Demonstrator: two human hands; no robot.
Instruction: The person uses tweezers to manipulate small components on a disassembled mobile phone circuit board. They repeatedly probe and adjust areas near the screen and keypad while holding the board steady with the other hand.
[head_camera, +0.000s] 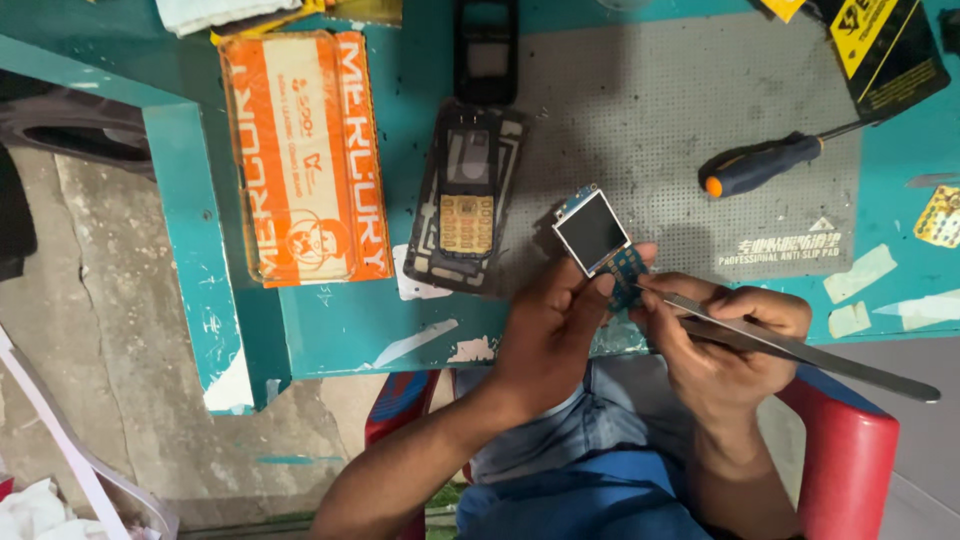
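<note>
While left hand (550, 325) pinches a small circuit board with screen (597, 238), right hand (725, 335) grips closed metal tweezers (790, 350), tips touching the board. Opened phone housing (465, 200) lies far left on the grey mat (650, 100)

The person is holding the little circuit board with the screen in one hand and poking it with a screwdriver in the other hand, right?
Not quite. The right hand holds metal tweezers, not a screwdriver. The screwdriver with the dark blue handle lies untouched on the grey mat. The rest is right: the left hand holds the small circuit board with the screen. The head view shows this.
</note>
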